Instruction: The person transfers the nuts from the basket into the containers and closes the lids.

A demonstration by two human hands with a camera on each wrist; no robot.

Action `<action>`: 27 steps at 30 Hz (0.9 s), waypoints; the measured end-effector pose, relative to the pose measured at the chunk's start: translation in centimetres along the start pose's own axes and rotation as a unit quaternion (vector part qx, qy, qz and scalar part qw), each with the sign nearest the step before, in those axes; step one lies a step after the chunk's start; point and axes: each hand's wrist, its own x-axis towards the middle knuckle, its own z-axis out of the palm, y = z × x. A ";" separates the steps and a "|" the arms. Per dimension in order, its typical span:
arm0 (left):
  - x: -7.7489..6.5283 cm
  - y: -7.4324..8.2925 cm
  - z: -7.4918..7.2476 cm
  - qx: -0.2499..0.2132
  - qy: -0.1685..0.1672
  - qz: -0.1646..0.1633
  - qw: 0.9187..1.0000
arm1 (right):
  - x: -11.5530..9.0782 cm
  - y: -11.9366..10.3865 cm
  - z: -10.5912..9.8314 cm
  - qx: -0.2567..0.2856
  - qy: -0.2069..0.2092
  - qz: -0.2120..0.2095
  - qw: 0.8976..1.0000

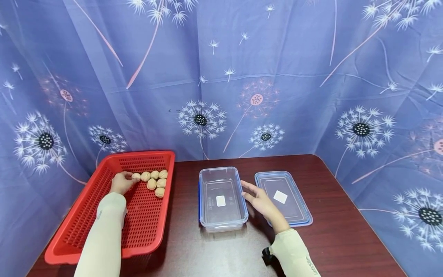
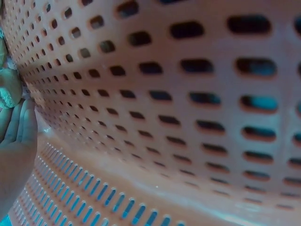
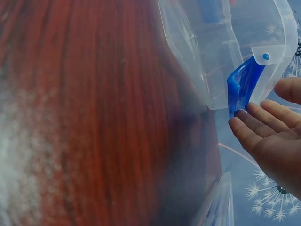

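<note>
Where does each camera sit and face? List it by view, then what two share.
Head: on the head, facing forward and down at the red basket, clear container and lid; left grip, right grip and sleeves show.
Left wrist: worn there, facing the basket's perforated inside; left grip at the left edge, touching a walnut.
Right wrist: worn there, facing the tabletop and container; right grip at the blue latch.
Shared: head and right wrist both show the container.

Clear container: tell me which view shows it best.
Head view: the clear container shows whole, open top included. The right wrist view catches only part, with a blue latch; the left wrist view, none.
</note>
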 end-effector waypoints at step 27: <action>-0.7 1.0 -1.7 -0.039 0.025 0.021 0.999 | 0.0 0.0 -0.1 -0.001 -0.013 0.006 1.000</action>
